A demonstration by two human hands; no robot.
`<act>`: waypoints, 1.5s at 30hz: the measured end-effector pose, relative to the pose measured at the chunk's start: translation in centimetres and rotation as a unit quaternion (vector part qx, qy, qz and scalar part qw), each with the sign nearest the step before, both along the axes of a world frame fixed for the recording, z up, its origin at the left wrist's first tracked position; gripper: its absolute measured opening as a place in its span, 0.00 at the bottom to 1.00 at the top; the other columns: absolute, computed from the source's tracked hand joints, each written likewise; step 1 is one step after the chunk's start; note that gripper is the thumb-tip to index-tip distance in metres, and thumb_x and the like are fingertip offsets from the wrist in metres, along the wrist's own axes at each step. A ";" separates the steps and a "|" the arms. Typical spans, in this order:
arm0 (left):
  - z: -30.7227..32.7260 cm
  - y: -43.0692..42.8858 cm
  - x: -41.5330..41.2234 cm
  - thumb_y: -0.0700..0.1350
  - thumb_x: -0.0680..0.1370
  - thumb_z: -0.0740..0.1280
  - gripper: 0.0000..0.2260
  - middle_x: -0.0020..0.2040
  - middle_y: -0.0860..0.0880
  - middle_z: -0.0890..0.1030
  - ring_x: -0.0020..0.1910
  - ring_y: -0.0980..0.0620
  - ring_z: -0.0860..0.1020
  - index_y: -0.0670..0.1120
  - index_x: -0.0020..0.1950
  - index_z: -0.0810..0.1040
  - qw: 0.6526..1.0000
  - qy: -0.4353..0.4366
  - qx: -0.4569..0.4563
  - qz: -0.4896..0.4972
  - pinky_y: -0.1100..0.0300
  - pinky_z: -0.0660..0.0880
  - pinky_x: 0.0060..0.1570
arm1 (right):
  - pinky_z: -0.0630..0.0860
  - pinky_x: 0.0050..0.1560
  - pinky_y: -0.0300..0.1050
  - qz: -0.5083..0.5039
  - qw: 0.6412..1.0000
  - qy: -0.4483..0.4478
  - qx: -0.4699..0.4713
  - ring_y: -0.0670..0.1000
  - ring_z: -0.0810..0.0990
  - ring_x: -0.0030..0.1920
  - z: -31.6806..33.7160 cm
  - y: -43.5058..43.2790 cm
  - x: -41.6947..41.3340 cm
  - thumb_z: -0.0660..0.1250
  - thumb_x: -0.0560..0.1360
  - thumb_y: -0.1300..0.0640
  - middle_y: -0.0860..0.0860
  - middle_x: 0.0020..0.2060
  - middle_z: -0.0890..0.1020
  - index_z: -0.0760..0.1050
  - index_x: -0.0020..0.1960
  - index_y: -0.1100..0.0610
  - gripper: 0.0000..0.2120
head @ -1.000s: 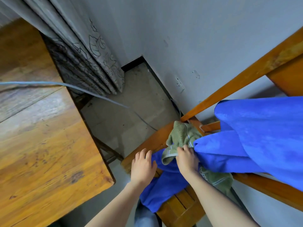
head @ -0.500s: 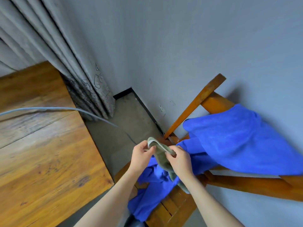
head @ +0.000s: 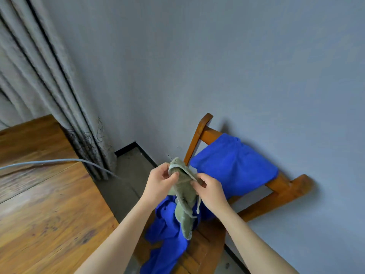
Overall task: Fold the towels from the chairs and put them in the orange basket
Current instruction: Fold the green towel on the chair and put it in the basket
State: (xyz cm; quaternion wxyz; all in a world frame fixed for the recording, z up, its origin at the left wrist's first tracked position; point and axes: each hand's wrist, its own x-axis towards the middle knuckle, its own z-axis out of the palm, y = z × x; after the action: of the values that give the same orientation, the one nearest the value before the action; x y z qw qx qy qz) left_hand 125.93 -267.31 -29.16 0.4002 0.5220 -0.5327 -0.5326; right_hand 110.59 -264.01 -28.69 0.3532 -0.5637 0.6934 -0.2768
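I hold the green towel (head: 184,210) bunched above the chair (head: 284,186), and the job now is to find its hem and open it out before any folding. My left hand (head: 160,181) pinches the top edge between thumb and curled fingers. My right hand (head: 210,189) pinches the same edge just beside it, fingers curled in too. To do this well, I judge I should slide the two pinches apart along the hem until each reaches a corner. Then I'd lift so the cloth hangs flat and clear of the blue towel (head: 233,169) beneath. A loose cord dangles from the green one near my right wrist, and I'd watch that it doesn't snag.

The towel runs down from between my hands, its lower end hanging over the chair seat. It hangs in front of the blue towel, which drapes over the backrest rail and spills across the seat to its front edge. Whether the tail touches the blue cloth I cannot tell. The table (head: 39,204) lies to my left, near the chair, a fair place to lay the towel flat. The orange basket is not in view.
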 end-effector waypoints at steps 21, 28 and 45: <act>6.1 16.3 -2.7 0.33 0.72 0.66 0.09 0.34 0.48 0.77 0.31 0.54 0.71 0.47 0.40 0.77 0.972 -0.132 -0.148 0.126 0.65 0.68 0.33 | 0.77 0.40 0.40 0.125 0.976 -0.051 -0.171 0.47 0.76 0.33 13.2 9.7 -4.9 0.59 0.79 0.63 0.50 0.35 0.77 0.77 0.50 0.62 0.09; 2.4 21.8 -4.2 0.37 0.73 0.65 0.08 0.36 0.45 0.76 0.37 0.46 0.74 0.46 0.38 0.69 0.959 -0.238 -0.083 0.133 0.53 0.72 0.36 | 0.79 0.45 0.55 0.188 0.953 -0.020 -0.237 0.60 0.81 0.38 14.8 12.8 -2.8 0.59 0.78 0.63 0.63 0.40 0.81 0.78 0.48 0.65 0.09; -1.9 26.3 3.0 0.37 0.73 0.64 0.08 0.36 0.48 0.76 0.37 0.50 0.73 0.48 0.37 0.74 0.947 -0.201 0.064 0.242 0.60 0.66 0.35 | 0.71 0.52 0.44 -0.039 0.986 -0.082 -0.143 0.55 0.75 0.54 10.7 5.8 -4.0 0.62 0.77 0.61 0.58 0.59 0.74 0.71 0.63 0.60 0.15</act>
State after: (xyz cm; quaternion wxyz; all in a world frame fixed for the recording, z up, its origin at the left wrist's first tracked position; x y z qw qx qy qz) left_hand 128.94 -240.97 -31.02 0.3674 0.7559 -0.4246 -0.3367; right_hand 106.56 -258.19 -17.97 0.3138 -0.5561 0.6371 -0.4317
